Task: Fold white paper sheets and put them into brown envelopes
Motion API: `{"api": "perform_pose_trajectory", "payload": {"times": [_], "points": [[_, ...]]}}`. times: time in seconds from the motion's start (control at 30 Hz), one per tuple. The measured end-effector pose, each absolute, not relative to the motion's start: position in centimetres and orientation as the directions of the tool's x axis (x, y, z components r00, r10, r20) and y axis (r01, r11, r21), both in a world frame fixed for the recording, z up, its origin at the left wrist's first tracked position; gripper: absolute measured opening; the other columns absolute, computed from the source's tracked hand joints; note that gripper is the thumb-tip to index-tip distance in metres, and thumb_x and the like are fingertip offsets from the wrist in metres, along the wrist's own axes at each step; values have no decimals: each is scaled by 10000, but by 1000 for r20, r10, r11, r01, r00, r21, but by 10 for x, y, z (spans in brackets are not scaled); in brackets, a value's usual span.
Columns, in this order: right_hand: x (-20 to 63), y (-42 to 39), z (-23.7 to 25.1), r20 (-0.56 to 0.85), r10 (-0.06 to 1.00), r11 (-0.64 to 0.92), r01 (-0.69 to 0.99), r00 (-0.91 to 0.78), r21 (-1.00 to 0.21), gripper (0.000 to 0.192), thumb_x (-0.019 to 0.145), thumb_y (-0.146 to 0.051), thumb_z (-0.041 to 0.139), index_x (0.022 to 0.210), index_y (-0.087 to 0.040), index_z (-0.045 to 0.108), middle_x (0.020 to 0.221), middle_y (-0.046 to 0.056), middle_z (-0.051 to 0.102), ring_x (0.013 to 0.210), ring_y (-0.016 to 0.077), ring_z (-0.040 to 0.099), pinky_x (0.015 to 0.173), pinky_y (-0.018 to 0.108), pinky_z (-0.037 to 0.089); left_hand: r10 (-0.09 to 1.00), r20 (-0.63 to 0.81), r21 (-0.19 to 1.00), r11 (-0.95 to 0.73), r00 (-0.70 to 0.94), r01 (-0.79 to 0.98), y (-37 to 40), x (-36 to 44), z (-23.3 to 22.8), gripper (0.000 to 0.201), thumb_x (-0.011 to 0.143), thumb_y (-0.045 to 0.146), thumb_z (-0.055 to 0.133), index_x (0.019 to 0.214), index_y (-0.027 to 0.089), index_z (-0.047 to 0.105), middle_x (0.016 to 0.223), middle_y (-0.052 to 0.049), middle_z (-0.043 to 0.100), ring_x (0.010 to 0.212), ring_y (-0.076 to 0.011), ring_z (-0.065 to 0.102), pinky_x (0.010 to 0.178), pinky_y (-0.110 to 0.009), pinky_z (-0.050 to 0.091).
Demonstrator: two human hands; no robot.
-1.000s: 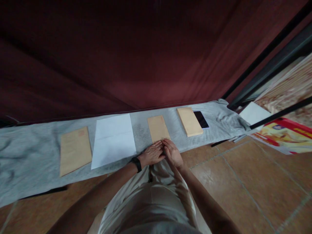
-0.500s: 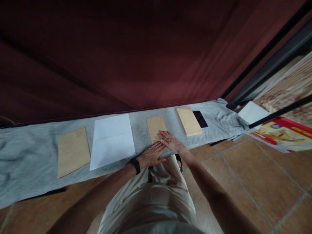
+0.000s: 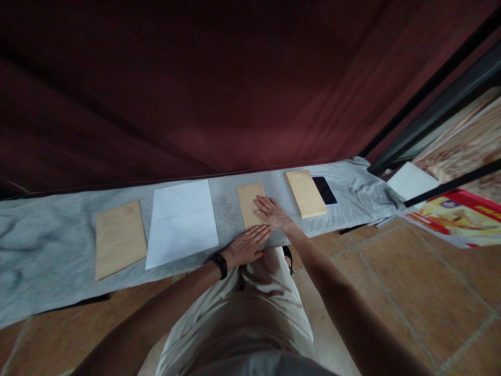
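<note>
A brown paper envelope [image 3: 247,201] lies flat on the grey cloth in front of me. My left hand [image 3: 247,245], with a black band on the wrist, rests flat across its near end, fingers stretched out. Higher up, my right hand [image 3: 272,213] lies with spread fingers on the envelope's right side. Both hands cover part of it. To the left are a sheet of white paper [image 3: 182,224] with a faint crease and another brown envelope [image 3: 120,240]. On the right sits a stack of brown envelopes [image 3: 306,194].
A dark phone [image 3: 324,190] lies partly beside the stack. Grey cloth [image 3: 43,240] covers the narrow table, and a dark red curtain [image 3: 235,104] hangs behind it. Black metal bars [image 3: 426,99] and a red and yellow package [image 3: 457,216] are at the right.
My right hand has slid up the envelope, away from my left hand, and its fingers have spread. The left hand stays at the near end, nearly unmoved.
</note>
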State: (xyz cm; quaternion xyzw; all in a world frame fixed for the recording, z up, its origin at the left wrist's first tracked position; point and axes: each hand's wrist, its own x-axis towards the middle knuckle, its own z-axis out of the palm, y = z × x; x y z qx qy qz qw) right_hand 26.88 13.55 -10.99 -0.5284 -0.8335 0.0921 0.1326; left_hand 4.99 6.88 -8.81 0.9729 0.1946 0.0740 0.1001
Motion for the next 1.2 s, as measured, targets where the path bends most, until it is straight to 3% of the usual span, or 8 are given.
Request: {"api": "perform_pose_trajectory", "payload": {"times": [0.23, 0.43, 0.83, 1.2], "points": [[265, 158, -110, 152, 925, 378, 886, -349, -269, 561, 1065, -400, 313, 1593, -216, 359, 1647, 88, 360, 1543, 252, 305, 1270, 541, 223, 387, 106, 213, -908, 916, 360, 69, 49, -94, 788, 983, 525, 522, 1597, 107, 258, 1671, -180, 290, 1565, -292, 233, 1277, -443, 170], [263, 171, -111, 184, 928, 363, 896, -323, -257, 599, 1067, -434, 290, 1582, -138, 365, 1646, 137, 352, 1521, 283, 347, 1264, 535, 218, 363, 84, 213, -916, 928, 339, 69, 48, -91, 757, 1004, 493, 490, 1603, 97, 250, 1680, -175, 263, 1575, -279, 198, 1285, -442, 147], [254, 195, -115, 234, 928, 353, 885, -289, -304, 622, 1066, -504, 287, 1577, -159, 370, 1645, 152, 352, 1533, 320, 313, 1256, 603, 171, 362, 100, 261, -908, 927, 327, 69, 48, -94, 820, 980, 494, 522, 1620, 120, 171, 1701, -172, 202, 1584, -284, 157, 1290, -447, 153], [243, 200, -110, 227, 903, 404, 902, -366, -151, 637, 1068, -473, 337, 1568, -82, 381, 1636, 164, 362, 1524, 288, 339, 1275, 505, 202, 347, 143, 285, -911, 927, 297, 69, 49, -90, 829, 948, 436, 593, 1600, 88, 218, 1665, -206, 289, 1562, -308, 234, 1282, -469, 211]]}}
